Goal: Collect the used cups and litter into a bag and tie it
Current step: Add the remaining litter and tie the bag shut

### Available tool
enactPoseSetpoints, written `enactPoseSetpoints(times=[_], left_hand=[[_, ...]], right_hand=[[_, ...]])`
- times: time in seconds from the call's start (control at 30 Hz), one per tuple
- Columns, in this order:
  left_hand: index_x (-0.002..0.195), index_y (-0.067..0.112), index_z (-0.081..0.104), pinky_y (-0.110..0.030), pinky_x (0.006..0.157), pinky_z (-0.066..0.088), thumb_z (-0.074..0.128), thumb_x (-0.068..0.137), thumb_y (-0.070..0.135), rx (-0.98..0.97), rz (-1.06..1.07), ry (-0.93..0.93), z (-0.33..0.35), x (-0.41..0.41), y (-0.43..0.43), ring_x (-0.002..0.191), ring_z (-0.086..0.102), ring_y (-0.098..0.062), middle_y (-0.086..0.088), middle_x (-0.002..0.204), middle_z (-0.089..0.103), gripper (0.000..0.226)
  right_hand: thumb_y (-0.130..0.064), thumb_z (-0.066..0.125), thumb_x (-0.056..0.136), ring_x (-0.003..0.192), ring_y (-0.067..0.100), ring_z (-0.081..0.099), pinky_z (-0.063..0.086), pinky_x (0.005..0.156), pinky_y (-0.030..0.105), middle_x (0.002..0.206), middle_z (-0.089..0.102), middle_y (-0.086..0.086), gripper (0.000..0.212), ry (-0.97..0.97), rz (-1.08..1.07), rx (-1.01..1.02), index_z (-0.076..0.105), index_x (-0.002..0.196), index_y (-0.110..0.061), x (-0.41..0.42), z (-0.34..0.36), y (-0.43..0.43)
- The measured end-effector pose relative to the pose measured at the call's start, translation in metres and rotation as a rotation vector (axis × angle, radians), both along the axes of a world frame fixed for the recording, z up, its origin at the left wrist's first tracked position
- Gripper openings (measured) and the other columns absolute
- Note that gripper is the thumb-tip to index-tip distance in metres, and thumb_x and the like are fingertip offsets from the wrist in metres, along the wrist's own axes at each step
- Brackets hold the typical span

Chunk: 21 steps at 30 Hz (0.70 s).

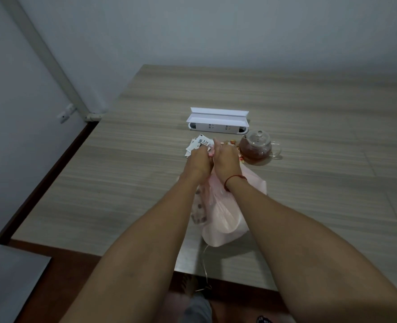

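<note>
Bare table (309,113) across the right and far side of the frame, open strip at lower left, centre crowded by pink bag (218,213), glass teapot (255,146), white socket box (218,121), papers (198,144) just beyond the hands

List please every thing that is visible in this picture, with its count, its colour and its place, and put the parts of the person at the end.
bag: one, pale pink plastic, on the table near its front edge, its top gathered in both hands.
papers: a few, white with print, on the table just behind the left hand.
wrappers: a few, orange and red, beside the teapot; number unclear.
teapot: one, clear glass with brown tea, right of the hands.
socket box: one, white, lid open, behind the papers.
table: one, grey wood grain.
left hand: closed on the bag's top.
right hand: closed on the bag's top; red cord on the wrist.
</note>
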<state>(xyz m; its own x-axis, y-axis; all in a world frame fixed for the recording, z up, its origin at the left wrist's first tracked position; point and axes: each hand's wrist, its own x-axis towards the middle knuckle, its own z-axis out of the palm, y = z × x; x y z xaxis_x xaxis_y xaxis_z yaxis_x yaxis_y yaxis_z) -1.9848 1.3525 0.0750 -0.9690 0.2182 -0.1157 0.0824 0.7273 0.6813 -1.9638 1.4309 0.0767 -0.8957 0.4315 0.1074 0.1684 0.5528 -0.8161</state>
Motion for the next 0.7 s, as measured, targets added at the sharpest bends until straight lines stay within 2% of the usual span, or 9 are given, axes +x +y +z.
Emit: enactPoseSetpoints(times=[0.1, 0.2, 0.3, 0.37, 0.43, 0.5, 0.6, 0.67, 0.7], left_hand=[[0.089, -0.003, 0.059, -0.044, 0.075, 0.051, 0.04, 0.083, 0.021, 0.165, 0.027, 0.021, -0.001, 0.002, 0.002, 0.087, 0.059, -0.043, -0.028, 0.098, 0.064, 0.032], [0.07, 0.005, 0.06, -0.029, 0.058, 0.042, 0.048, 0.086, -0.001, 0.308, -0.049, 0.0, 0.003, 0.002, -0.001, 0.058, 0.052, -0.018, -0.012, 0.067, 0.062, 0.02], [0.089, -0.001, 0.07, -0.022, 0.062, 0.054, 0.063, 0.087, 0.002, 0.568, -0.019, -0.235, 0.009, 0.001, -0.006, 0.059, 0.059, -0.008, -0.005, 0.069, 0.065, 0.009], [0.084, 0.001, 0.069, -0.027, 0.066, 0.055, 0.067, 0.085, 0.007, 0.769, -0.006, -0.469, 0.012, 0.0, -0.009, 0.057, 0.062, -0.011, -0.006, 0.066, 0.067, 0.007], [0.078, 0.002, 0.066, -0.024, 0.056, 0.051, 0.065, 0.087, 0.006, 0.907, 0.067, -0.588, 0.014, 0.0, -0.011, 0.046, 0.057, -0.01, -0.003, 0.054, 0.063, 0.009], [0.09, 0.003, 0.072, -0.022, 0.059, 0.054, 0.069, 0.086, 0.007, 0.858, 0.205, -0.503, 0.009, -0.003, -0.01, 0.056, 0.061, -0.012, -0.004, 0.064, 0.068, 0.007], [0.099, 0.0, 0.075, -0.032, 0.085, 0.058, 0.072, 0.082, 0.006, 0.598, 0.36, -0.239, -0.006, -0.012, -0.01, 0.086, 0.07, -0.022, -0.014, 0.093, 0.074, 0.018], [0.095, -0.002, 0.076, -0.031, 0.087, 0.055, 0.068, 0.082, 0.003, 0.412, 0.373, -0.091, -0.013, -0.018, -0.016, 0.094, 0.071, -0.025, -0.019, 0.098, 0.075, 0.015], [0.092, -0.002, 0.077, -0.03, 0.084, 0.054, 0.066, 0.082, 0.002, 0.34, 0.372, -0.045, -0.014, -0.02, -0.02, 0.093, 0.07, -0.023, -0.019, 0.097, 0.075, 0.015]], right_hand=[[-0.025, 0.03, 0.105, 0.088, 0.036, 0.063, 0.035, 0.079, 0.033, 0.089, 0.068, 0.029, 0.057, 0.016, -0.047, 0.015, 0.069, 0.084, 0.01, 0.001, 0.003, -0.001], [-0.027, 0.026, 0.106, 0.09, 0.037, 0.063, 0.038, 0.079, 0.034, 0.091, 0.069, 0.029, 0.061, 0.01, -0.108, -0.007, 0.07, 0.087, 0.01, 0.001, 0.002, 0.003], [-0.029, 0.026, 0.105, 0.092, 0.038, 0.063, 0.039, 0.076, 0.034, 0.095, 0.068, 0.031, 0.06, 0.002, -0.147, -0.053, 0.067, 0.091, 0.011, 0.001, 0.002, 0.009], [-0.03, 0.026, 0.105, 0.089, 0.037, 0.064, 0.038, 0.071, 0.032, 0.092, 0.068, 0.03, 0.06, 0.001, -0.157, -0.076, 0.066, 0.088, 0.011, 0.003, 0.001, 0.014], [-0.028, 0.026, 0.106, 0.083, 0.035, 0.063, 0.033, 0.067, 0.03, 0.086, 0.067, 0.029, 0.06, 0.002, -0.146, -0.069, 0.065, 0.084, 0.012, 0.006, 0.003, 0.017], [-0.03, 0.025, 0.106, 0.078, 0.031, 0.061, 0.029, 0.062, 0.027, 0.083, 0.066, 0.024, 0.062, -0.023, -0.14, -0.047, 0.066, 0.084, 0.011, 0.009, 0.003, 0.016], [-0.034, 0.023, 0.105, 0.088, 0.034, 0.065, 0.044, 0.066, 0.033, 0.093, 0.068, 0.022, 0.055, -0.06, -0.169, 0.044, 0.069, 0.1, -0.004, 0.018, -0.007, 0.016], [-0.03, 0.023, 0.105, 0.094, 0.037, 0.065, 0.05, 0.073, 0.042, 0.1, 0.069, 0.021, 0.046, -0.103, -0.188, 0.154, 0.063, 0.123, -0.017, 0.026, -0.014, 0.023], [-0.031, 0.024, 0.105, 0.094, 0.037, 0.065, 0.051, 0.075, 0.043, 0.1, 0.07, 0.02, 0.046, -0.112, -0.199, 0.187, 0.064, 0.122, -0.017, 0.029, -0.015, 0.028]])
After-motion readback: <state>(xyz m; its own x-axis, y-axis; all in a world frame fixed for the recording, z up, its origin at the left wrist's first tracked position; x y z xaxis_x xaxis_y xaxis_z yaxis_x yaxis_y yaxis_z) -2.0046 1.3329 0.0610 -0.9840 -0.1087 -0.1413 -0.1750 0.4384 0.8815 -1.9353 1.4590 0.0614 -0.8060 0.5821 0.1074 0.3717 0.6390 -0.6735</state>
